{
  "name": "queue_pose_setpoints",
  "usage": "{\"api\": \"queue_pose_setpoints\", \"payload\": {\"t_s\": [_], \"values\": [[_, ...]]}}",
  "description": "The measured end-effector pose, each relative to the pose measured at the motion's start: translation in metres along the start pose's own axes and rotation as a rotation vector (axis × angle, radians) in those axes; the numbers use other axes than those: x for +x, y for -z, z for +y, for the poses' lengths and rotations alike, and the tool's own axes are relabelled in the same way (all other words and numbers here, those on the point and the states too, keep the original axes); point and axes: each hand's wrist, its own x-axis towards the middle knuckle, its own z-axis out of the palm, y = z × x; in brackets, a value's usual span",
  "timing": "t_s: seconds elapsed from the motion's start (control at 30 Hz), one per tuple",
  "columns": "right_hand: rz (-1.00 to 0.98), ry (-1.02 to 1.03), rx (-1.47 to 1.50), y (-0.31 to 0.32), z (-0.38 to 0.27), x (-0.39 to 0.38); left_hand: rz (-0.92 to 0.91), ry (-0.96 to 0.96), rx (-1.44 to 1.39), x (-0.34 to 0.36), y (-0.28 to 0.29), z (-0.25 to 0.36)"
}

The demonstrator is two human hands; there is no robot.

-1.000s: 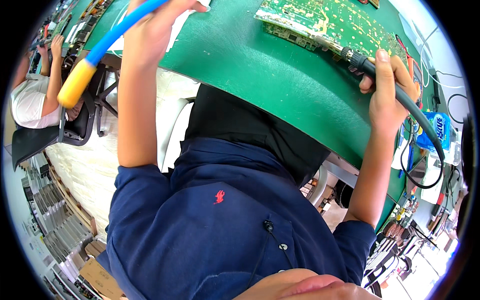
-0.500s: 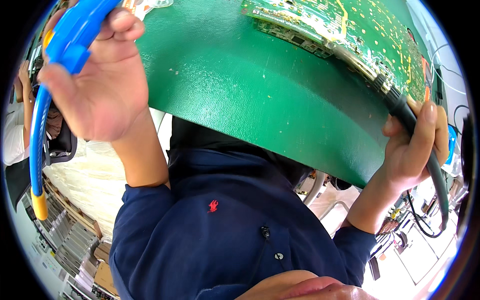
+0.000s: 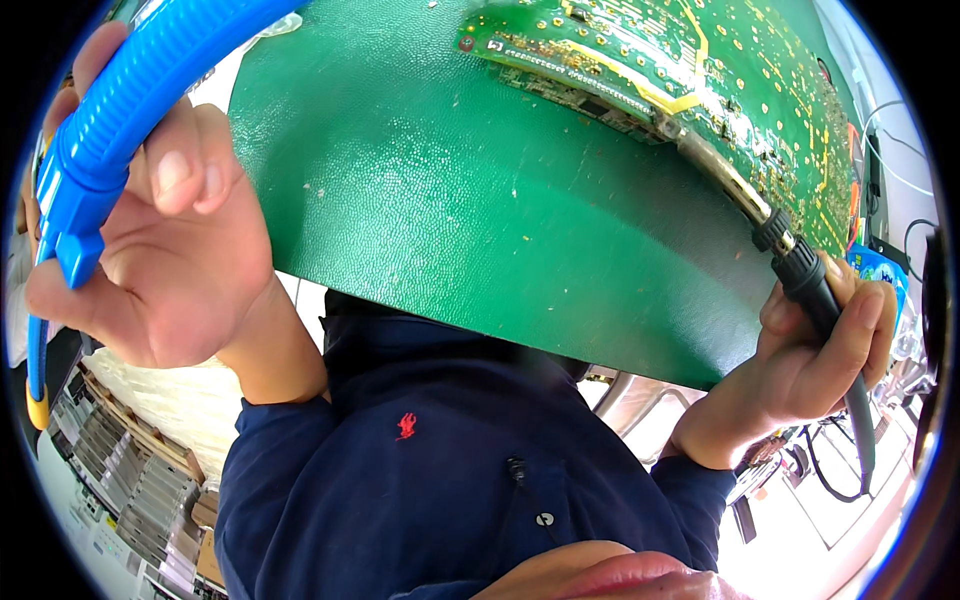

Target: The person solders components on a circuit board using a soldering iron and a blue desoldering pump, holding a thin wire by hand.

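Note:
My left hand (image 3: 175, 265) is raised at the left, palm up, fingers curled on a blue plastic tool (image 3: 105, 130) with a ribbed, bent band and a thin part ending in a yellow tip. My right hand (image 3: 820, 355) grips a black-handled soldering iron (image 3: 800, 270), its cable trailing down. The iron's metal end lies at the lower edge of a green circuit board (image 3: 760, 100) at upper right; whether the tip touches it is unclear. The board rests on a green mat (image 3: 470, 220), and smaller boarded components show beneath its lower edge.
Wires (image 3: 890, 175) and a blue package (image 3: 875, 270) are at the right. The mat's curved front edge crosses above my lap. At lower left stand stacked grey items (image 3: 110, 450) on the floor. Part of a co-worker shows at the far left, mostly hidden.
My left hand has turned palm up and lowered, swinging the blue tool around. My right hand and the iron's handle sit lower in the picture, with the metal end still at the board.

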Motion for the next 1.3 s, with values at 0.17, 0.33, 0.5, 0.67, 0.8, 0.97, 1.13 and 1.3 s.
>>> {"api": "queue_pose_setpoints", "payload": {"t_s": [0.17, 0.33, 0.5, 0.67, 0.8, 0.97, 1.13, 1.3], "values": [[-0.009, 0.041, -0.05, -0.001, 0.001, 0.002, -0.019, -0.007, -0.032, -0.001, 0.012, 0.002], [0.045, 0.093, -0.126, -0.014, -0.006, -0.005, 0.06, 0.058, -0.028, 0.001, 0.011, 0.008], [0.019, 0.004, -0.17, -0.01, -0.008, -0.006, 0.026, 0.053, 0.012, -0.002, 0.017, 0.01], [-0.025, 0.028, -0.132, -0.007, -0.006, -0.005, -0.015, 0.115, -0.061, 0.001, 0.008, 0.005], [0.01, 0.118, -0.042, -0.013, -0.002, -0.006, 0.0, 0.188, -0.095, 0.006, 0.001, 0.007], [0.006, 0.133, -0.074, -0.01, -0.004, -0.007, 0.023, 0.174, -0.058, 0.008, -0.004, 0.012], [0.009, 0.006, -0.057, -0.006, -0.008, -0.006, 0.131, 0.066, -0.013, 0.011, -0.019, 0.013], [0.013, -0.052, -0.053, -0.003, -0.01, -0.006, 0.189, -0.096, 0.017, 0.022, -0.041, 0.007]]}}
